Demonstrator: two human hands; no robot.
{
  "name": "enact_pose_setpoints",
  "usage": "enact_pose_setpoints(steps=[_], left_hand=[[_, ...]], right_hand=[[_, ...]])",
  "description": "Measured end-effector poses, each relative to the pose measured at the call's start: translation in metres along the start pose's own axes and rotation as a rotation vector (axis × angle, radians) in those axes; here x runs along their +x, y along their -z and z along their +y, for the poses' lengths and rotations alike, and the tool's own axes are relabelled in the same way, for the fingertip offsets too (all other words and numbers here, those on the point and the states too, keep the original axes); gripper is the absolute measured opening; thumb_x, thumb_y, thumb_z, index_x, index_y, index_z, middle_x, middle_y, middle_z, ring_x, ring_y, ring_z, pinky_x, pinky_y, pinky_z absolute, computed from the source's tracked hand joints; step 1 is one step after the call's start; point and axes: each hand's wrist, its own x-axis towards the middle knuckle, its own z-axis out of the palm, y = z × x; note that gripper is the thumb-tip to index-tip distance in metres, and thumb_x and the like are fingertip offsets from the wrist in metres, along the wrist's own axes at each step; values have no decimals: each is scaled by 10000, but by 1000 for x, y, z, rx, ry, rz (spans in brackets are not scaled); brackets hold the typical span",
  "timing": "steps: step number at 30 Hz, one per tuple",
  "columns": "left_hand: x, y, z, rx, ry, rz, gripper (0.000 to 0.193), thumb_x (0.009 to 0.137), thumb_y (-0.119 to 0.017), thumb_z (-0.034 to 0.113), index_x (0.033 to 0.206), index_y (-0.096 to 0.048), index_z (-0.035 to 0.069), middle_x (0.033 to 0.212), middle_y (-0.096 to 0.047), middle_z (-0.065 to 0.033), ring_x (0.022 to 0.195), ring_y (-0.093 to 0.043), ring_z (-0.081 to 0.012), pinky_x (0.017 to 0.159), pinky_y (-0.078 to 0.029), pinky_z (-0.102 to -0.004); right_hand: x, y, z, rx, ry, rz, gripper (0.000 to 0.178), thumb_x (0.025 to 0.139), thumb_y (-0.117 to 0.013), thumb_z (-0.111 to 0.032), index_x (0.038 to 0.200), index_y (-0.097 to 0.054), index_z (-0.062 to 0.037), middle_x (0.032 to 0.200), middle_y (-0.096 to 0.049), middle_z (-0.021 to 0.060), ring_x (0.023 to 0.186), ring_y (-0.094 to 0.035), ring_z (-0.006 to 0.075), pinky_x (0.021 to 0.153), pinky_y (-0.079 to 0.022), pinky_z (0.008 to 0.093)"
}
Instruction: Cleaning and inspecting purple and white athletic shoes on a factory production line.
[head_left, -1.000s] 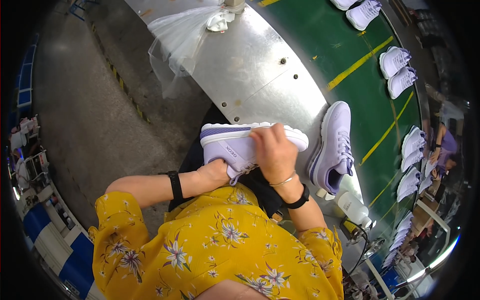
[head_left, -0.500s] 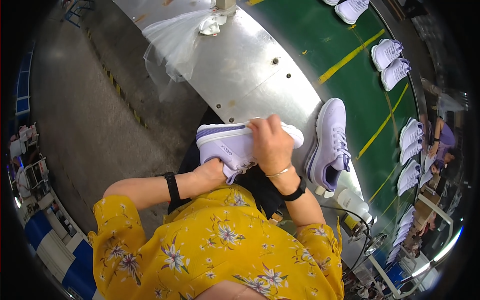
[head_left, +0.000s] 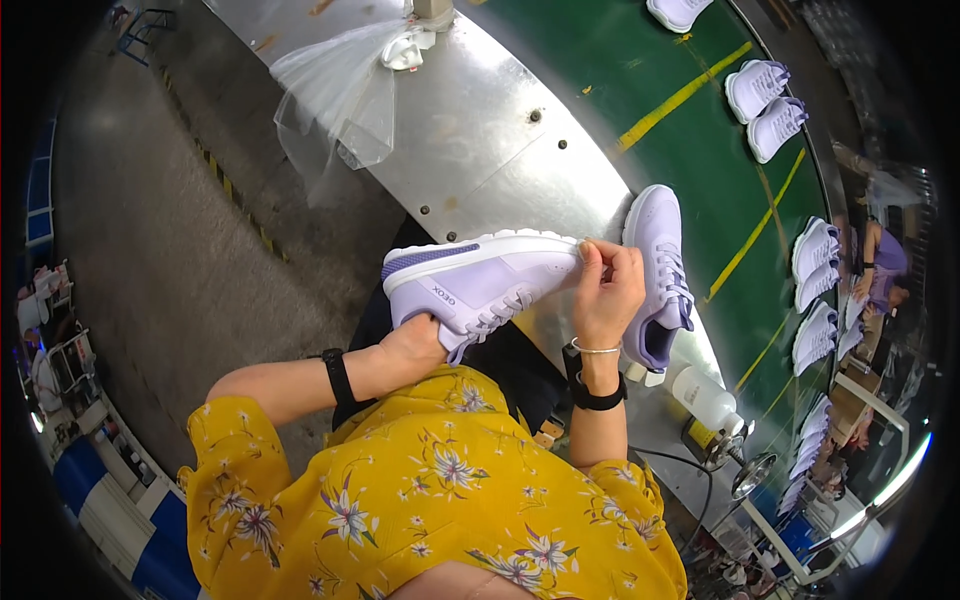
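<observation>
A grey concrete floor fills the frame's left; a green conveyor belt with pale shoes curves down the right beside a steel table. At centre, the left hand and right hand grip a lilac sneaker

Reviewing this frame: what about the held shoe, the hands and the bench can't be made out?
Head view, the only one:
- Held shoe: far side and inside turned away; toe tip covered by the right hand.
- Left hand: fingers tucked under the shoe, grip hidden.
- Second shoe: its near side partly hidden by the right hand.
- Bottle: contents too small to tell.
- Shoes on the green belt, far right: blurred and bent by the fisheye rim.
</observation>
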Motion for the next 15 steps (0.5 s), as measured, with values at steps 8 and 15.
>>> enact_pose_setpoints(steps=[8, 15], left_hand=[[1, -10, -6, -262, 92, 82, 433, 890, -551, 39, 1322, -564, 56, 1184, -631, -202, 1027, -625, -383, 882, -509, -425], [8, -3, -3, -347, 180, 113, 429, 880, -554, 44, 1308, -558, 41, 1189, -610, -219, 1031, -606, -396, 914, -494, -441]], right_hand=[[-17, -12, 43, 293, -380, 151, 117, 926, -701, -111, 908, -691, 4, 796, -597, -7, 662, -502, 67, 599, -420, 224], [-50, -41, 80, 581, -537, 104, 159, 953, -678, -137, 936, -689, 21, 821, -651, 2, 727, -551, 60, 676, -453, 207]])
